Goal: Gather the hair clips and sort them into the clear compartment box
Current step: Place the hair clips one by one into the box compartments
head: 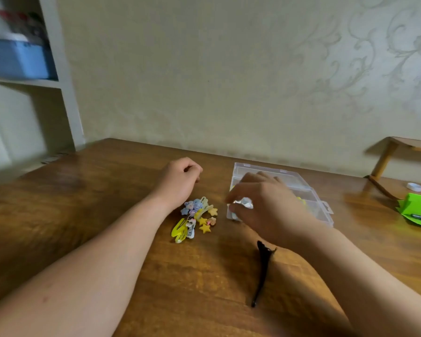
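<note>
A clear compartment box (322,210) lies open on the wooden table, right of centre. My right hand (265,205) hovers over its near left corner and pinches a small white and silver clip (244,202) between thumb and fingers. Something yellow (301,200) shows in a compartment behind that hand. A pile of small hair clips (197,218), with yellow stars, pastel flowers and yellow snap clips, lies left of the box. My left hand (180,181) rests on the table just behind the pile, fingers curled, holding nothing I can see. A long black clip (261,271) lies nearer to me.
A green case (418,210) and a white round cap (414,186) lie at the table's right edge. A wooden stand (387,156) rises behind them. A white shelf unit with a blue box (17,58) stands at the left, against the wall.
</note>
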The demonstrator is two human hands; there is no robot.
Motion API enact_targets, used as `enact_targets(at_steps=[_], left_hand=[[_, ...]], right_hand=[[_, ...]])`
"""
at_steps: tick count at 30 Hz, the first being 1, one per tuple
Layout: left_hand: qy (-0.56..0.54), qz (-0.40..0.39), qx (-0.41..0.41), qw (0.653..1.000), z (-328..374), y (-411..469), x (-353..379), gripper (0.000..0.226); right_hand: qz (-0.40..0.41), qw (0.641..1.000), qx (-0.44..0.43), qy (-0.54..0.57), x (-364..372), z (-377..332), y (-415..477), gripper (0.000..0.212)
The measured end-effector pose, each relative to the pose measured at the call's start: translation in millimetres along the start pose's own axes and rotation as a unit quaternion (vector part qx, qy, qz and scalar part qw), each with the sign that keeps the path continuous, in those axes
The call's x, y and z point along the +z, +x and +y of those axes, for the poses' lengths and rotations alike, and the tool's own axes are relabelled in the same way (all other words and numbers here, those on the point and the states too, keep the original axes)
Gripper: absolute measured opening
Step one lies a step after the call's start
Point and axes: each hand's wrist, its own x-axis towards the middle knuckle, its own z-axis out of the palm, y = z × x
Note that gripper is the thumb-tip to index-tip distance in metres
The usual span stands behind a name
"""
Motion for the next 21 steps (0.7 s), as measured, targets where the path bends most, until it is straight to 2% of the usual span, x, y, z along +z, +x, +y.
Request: enact_targets(at_steps=[5, 10, 13, 17, 21], left_hand=[[-0.004, -0.004, -0.011, 1.000, -3.1, -0.9, 1.5, 0.023], [0.010, -0.012, -0.009, 1.000, 1.0, -2.0, 1.8, 0.024], [0.012, -0.014, -0.009, 1.000, -0.1, -1.4, 2.1, 0.024], [0.010, -0.017, -0.004, 1.000, -5.2, 2.8, 5.2, 0.023], [0.015, -0.020, 0.007, 1.000, -8.4, 4.4, 8.5, 0.021]], right_hand=[[-0.098, 0.988, -0.058, -0.103, 16.9, -23.5, 21.2, 0.028], [-0.118, 0.981, -0.056, -0.142, 19.7, -30.1, 24.1, 0.030], [-0.101, 0.981, -0.059, -0.158, 22.9, -35.2, 21.5, 0.030], [-0.038, 0.985, -0.044, -0.162, 32.5, -37.0, 17.4, 0.026], [0.021, 0.997, 0.005, -0.074, 16.4, -26.9, 19.6, 0.023]])
